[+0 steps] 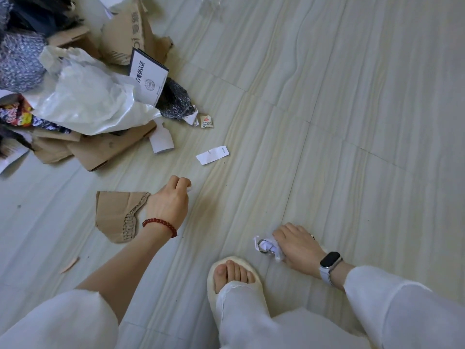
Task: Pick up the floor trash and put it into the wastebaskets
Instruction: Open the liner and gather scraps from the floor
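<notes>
Right hand (299, 244) is gripping crumpled paper (268, 246); left hand (169, 200) is pinching a scrap beside the cardboard piece (117, 215). Beyond it, much litter is remaining; wastebaskets unseen.

sleeves (402, 311): white | left wrist: red bead bracelet (161, 225) | right wrist: smartwatch (330, 263)

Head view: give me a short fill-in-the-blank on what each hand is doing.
1. The right hand grips a crumpled ____.
2. The left hand wears a ____ bead bracelet.
3. The torn cardboard piece lies beside the ____ hand.
4. The smartwatch sits on the ____ wrist.

Missing words: paper; red; left; right
</notes>
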A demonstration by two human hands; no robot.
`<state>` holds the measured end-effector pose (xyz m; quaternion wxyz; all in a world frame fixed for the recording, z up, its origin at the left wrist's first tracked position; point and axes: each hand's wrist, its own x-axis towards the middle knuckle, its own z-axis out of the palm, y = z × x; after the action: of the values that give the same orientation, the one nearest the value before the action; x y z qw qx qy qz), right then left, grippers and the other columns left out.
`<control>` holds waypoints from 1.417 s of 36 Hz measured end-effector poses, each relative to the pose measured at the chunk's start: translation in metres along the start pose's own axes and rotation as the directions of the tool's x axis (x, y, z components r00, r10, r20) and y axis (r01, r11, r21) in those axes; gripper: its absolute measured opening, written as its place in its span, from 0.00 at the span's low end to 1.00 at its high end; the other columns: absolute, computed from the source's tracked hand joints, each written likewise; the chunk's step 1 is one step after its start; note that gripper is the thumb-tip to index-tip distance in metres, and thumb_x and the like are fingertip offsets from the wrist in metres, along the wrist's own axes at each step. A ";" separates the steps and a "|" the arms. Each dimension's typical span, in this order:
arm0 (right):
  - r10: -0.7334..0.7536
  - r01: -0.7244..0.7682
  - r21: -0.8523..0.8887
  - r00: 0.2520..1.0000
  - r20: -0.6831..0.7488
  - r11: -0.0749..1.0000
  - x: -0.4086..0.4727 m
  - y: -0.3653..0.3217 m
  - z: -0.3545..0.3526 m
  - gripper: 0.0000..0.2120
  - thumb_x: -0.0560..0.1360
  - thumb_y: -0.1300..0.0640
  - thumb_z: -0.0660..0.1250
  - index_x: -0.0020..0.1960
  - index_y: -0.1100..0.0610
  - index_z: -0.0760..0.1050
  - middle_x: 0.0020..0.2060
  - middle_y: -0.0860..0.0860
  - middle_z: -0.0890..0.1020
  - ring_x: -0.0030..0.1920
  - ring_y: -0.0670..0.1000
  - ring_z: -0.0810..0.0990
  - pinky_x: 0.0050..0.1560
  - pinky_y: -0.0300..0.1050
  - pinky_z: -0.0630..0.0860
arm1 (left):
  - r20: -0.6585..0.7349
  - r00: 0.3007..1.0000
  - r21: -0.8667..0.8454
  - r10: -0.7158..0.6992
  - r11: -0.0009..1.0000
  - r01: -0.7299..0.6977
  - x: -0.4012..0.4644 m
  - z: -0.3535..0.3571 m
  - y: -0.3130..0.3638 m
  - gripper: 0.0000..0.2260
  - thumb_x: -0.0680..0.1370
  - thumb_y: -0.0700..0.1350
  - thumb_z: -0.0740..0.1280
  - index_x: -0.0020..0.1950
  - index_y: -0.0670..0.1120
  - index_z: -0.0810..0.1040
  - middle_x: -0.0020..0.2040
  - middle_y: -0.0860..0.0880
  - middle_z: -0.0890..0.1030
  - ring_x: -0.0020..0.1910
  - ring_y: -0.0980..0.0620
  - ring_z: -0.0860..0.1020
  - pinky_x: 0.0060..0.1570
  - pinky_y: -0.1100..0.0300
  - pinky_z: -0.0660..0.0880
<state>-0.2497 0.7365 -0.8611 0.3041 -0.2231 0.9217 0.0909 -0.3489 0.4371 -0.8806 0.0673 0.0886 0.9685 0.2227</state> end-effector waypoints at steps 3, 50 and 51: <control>0.007 -0.007 0.012 1.000 0.000 1.000 0.000 0.002 0.007 0.21 0.43 0.57 0.76 0.33 0.53 0.74 0.31 0.47 0.75 0.33 0.49 0.73 0.37 0.42 0.59 | -0.014 1.000 0.002 0.012 1.000 -0.012 0.001 0.000 0.000 0.07 0.70 0.29 0.66 0.45 0.38 0.76 0.39 0.42 0.78 0.20 0.44 0.71 0.24 0.72 0.53; -0.299 0.420 0.472 0.902 -0.312 0.775 0.228 -0.254 -0.184 0.06 0.74 0.61 0.61 0.41 0.55 0.65 0.36 0.49 0.68 0.37 0.52 0.67 0.36 0.43 0.59 | -0.061 0.492 -0.201 -0.869 0.493 0.846 -0.127 -0.104 -0.228 0.12 0.79 0.47 0.55 0.61 0.49 0.66 0.49 0.48 0.79 0.44 0.41 0.77 0.41 0.56 0.71; -0.306 0.428 0.478 0.899 -0.314 0.767 0.229 -0.258 -0.186 0.05 0.74 0.61 0.61 0.41 0.56 0.65 0.36 0.49 0.69 0.37 0.52 0.67 0.36 0.43 0.59 | -0.058 0.449 -0.221 -0.891 0.450 0.865 -0.126 -0.106 -0.234 0.14 0.79 0.51 0.54 0.64 0.50 0.65 0.52 0.49 0.79 0.47 0.42 0.77 0.44 0.55 0.72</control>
<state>-0.3902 0.3708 -0.8582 0.2630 -0.3144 0.8752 -0.2568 -0.2775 0.1601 -0.8780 0.0993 -0.4505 0.8546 0.2385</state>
